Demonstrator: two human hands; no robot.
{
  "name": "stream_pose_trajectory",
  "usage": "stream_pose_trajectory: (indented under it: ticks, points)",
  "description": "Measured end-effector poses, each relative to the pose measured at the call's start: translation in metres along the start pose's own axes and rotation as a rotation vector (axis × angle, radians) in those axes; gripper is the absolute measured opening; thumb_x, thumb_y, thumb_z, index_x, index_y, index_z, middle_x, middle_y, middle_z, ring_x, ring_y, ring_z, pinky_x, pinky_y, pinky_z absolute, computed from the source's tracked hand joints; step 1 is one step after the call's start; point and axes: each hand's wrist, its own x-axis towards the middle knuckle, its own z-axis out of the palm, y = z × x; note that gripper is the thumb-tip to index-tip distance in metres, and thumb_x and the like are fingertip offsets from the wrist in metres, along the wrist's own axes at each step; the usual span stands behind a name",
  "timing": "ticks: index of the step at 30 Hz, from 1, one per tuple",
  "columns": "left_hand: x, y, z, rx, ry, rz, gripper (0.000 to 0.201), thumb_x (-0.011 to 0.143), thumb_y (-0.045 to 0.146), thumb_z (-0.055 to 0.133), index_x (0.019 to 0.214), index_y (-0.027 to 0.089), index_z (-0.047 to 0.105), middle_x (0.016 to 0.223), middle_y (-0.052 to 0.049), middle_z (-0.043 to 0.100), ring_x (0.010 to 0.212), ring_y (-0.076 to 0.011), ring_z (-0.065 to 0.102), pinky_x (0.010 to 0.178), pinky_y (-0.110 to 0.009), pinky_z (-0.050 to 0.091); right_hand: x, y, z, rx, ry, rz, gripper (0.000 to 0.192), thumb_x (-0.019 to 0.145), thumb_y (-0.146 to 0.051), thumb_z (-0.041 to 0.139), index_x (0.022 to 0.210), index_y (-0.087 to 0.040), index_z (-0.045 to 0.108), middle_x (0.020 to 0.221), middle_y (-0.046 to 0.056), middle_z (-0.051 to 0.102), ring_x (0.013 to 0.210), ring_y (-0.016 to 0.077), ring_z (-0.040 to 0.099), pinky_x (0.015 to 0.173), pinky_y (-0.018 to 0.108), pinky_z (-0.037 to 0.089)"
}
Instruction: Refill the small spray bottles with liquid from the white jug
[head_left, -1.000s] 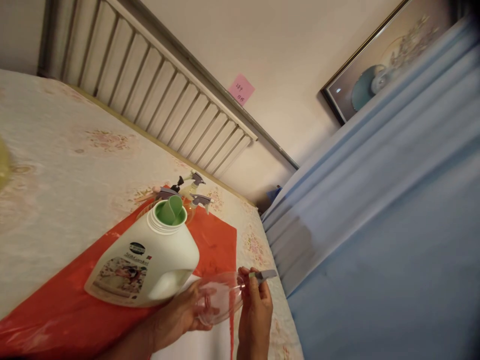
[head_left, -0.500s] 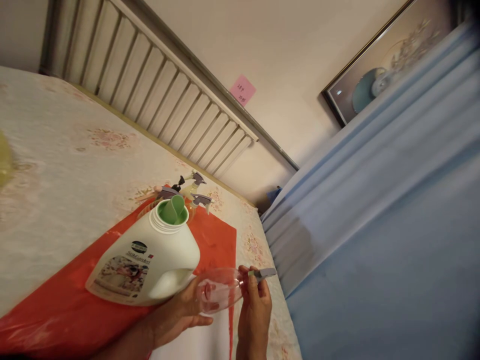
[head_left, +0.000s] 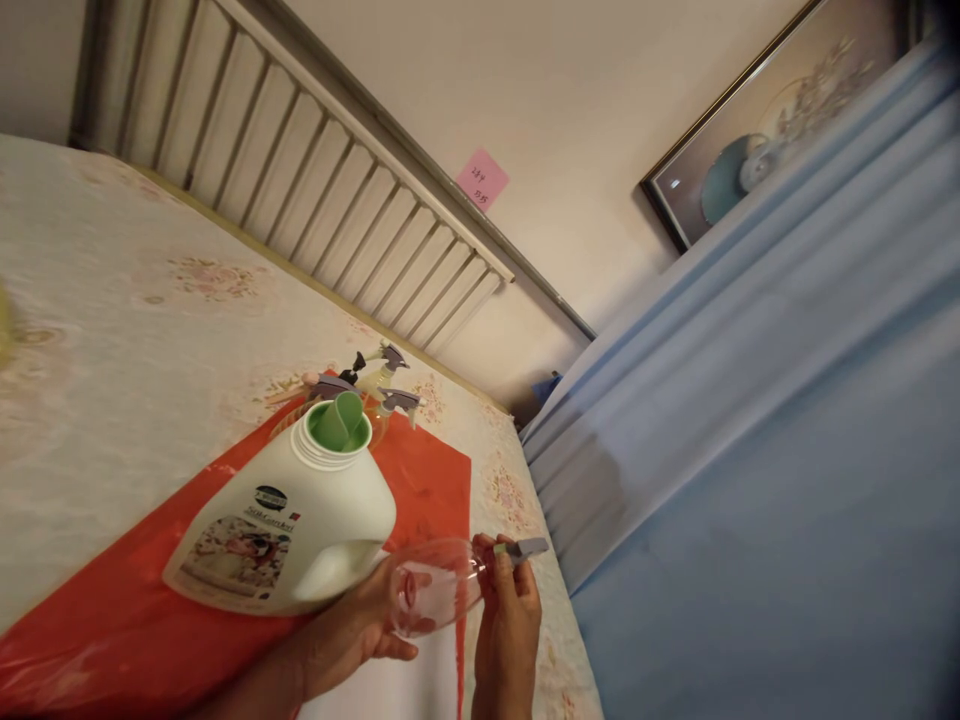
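Observation:
My left hand is around the base end of a clear spray bottle, which lies tilted nearly sideways. At its neck, my right hand has its fingers closed on the grey spray head. Whether the head is screwed on tight cannot be seen. Just left of the spray bottle stands a large white jug with a picture label and an uncapped mouth. A green pouring insert shows inside that mouth.
Several spray bottles with grey heads stand behind the jug. Under the jug is a red sheet on a flowered tablecloth. A radiator runs along the wall, and a blue curtain hangs at the right.
The view has shifted very slightly. Both hands keep hold of the spray bottle and its head, with hardly any movement.

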Motion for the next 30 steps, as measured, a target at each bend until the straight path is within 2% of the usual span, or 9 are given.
stream_pose_trajectory:
  ticks: [3, 6, 8, 11, 15, 21, 25, 28, 30]
  points:
    - [0.0, -0.004, -0.005, 0.084, -0.006, -0.051, 0.051, 0.082, 0.035, 0.071, 0.129, 0.035, 0.052, 0.114, -0.005, 0.062, 0.091, -0.0259, 0.07, 0.063, -0.029, 0.052, 0.0, 0.0, 0.0, 0.018, -0.001, 0.018, 0.04, 0.078, -0.046, 0.071, 0.105, -0.016, 0.061, 0.097, 0.008, 0.075, 0.092, 0.0227, 0.071, 0.086, 0.037, 0.053]
    - [0.003, -0.011, -0.014, 0.045, 0.016, -0.11, 0.04, 0.089, 0.049, 0.057, 0.12, 0.026, 0.054, 0.094, -0.006, 0.067, 0.066, -0.0223, 0.071, 0.051, -0.027, 0.049, -0.001, -0.002, 0.0, 0.051, -0.004, 0.018, 0.039, 0.077, -0.043, 0.073, 0.102, -0.016, 0.062, 0.094, 0.008, 0.075, 0.088, 0.0216, 0.071, 0.084, 0.036, 0.054]
    - [0.004, -0.014, -0.017, 0.008, 0.006, -0.147, 0.039, 0.092, 0.053, 0.047, 0.114, 0.022, 0.056, 0.087, -0.007, 0.069, 0.061, -0.0215, 0.07, 0.049, -0.027, 0.048, 0.0, -0.005, 0.0, 0.046, 0.015, 0.002, 0.039, 0.077, -0.043, 0.072, 0.103, -0.015, 0.062, 0.094, 0.009, 0.075, 0.087, 0.0217, 0.071, 0.084, 0.037, 0.054]
    - [0.004, -0.013, -0.017, -0.047, 0.014, -0.156, 0.038, 0.092, 0.054, 0.048, 0.108, 0.021, 0.059, 0.087, -0.007, 0.07, 0.07, -0.0243, 0.071, 0.055, -0.03, 0.05, 0.006, -0.013, -0.002, 0.059, 0.041, -0.04, 0.041, 0.079, -0.044, 0.071, 0.105, -0.015, 0.061, 0.096, 0.011, 0.075, 0.092, 0.0236, 0.071, 0.086, 0.04, 0.054]
    - [0.004, -0.01, -0.014, -0.134, 0.065, -0.137, 0.03, 0.089, 0.047, 0.059, 0.097, 0.019, 0.066, 0.104, -0.007, 0.068, 0.094, -0.0253, 0.068, 0.072, -0.036, 0.053, 0.018, -0.03, -0.007, 0.124, 0.026, -0.101, 0.041, 0.076, -0.043, 0.074, 0.103, -0.016, 0.06, 0.096, 0.009, 0.075, 0.092, 0.0251, 0.072, 0.088, 0.044, 0.053]
    - [0.003, -0.007, -0.01, -0.142, 0.12, -0.172, 0.027, 0.088, 0.044, 0.06, 0.106, 0.023, 0.062, 0.087, -0.003, 0.071, 0.084, -0.0272, 0.071, 0.073, -0.04, 0.05, 0.04, -0.068, -0.017, 0.075, 0.047, -0.214, 0.034, 0.08, -0.041, 0.07, 0.103, -0.017, 0.06, 0.094, 0.005, 0.073, 0.075, 0.0173, 0.071, 0.082, 0.038, 0.055]
    - [0.001, -0.009, -0.01, -0.076, 0.074, -0.211, 0.037, 0.089, 0.052, 0.055, 0.108, 0.021, 0.06, 0.088, -0.006, 0.073, 0.08, -0.0286, 0.072, 0.069, -0.039, 0.05, 0.067, -0.088, -0.024, 0.061, 0.029, -0.294, 0.035, 0.08, -0.041, 0.069, 0.103, -0.018, 0.059, 0.087, 0.003, 0.072, 0.06, 0.0124, 0.066, 0.07, 0.033, 0.055]
    - [0.001, -0.013, -0.012, -0.054, 0.028, -0.243, 0.043, 0.089, 0.057, 0.05, 0.108, 0.02, 0.06, 0.091, -0.008, 0.073, 0.078, -0.0277, 0.072, 0.068, -0.037, 0.049, 0.09, -0.088, -0.023, -0.037, -0.015, -0.296, 0.04, 0.079, -0.046, 0.067, 0.105, -0.018, 0.058, 0.086, 0.003, 0.072, 0.058, 0.0114, 0.064, 0.064, 0.029, 0.053]
    - [0.002, -0.016, -0.015, -0.063, -0.015, -0.245, 0.044, 0.09, 0.058, 0.048, 0.109, 0.02, 0.061, 0.092, -0.009, 0.074, 0.079, -0.0258, 0.071, 0.067, -0.034, 0.047, 0.103, -0.077, -0.017, -0.202, -0.109, -0.231, 0.045, 0.077, -0.049, 0.066, 0.106, -0.016, 0.058, 0.086, 0.004, 0.072, 0.058, 0.0117, 0.064, 0.061, 0.027, 0.053]
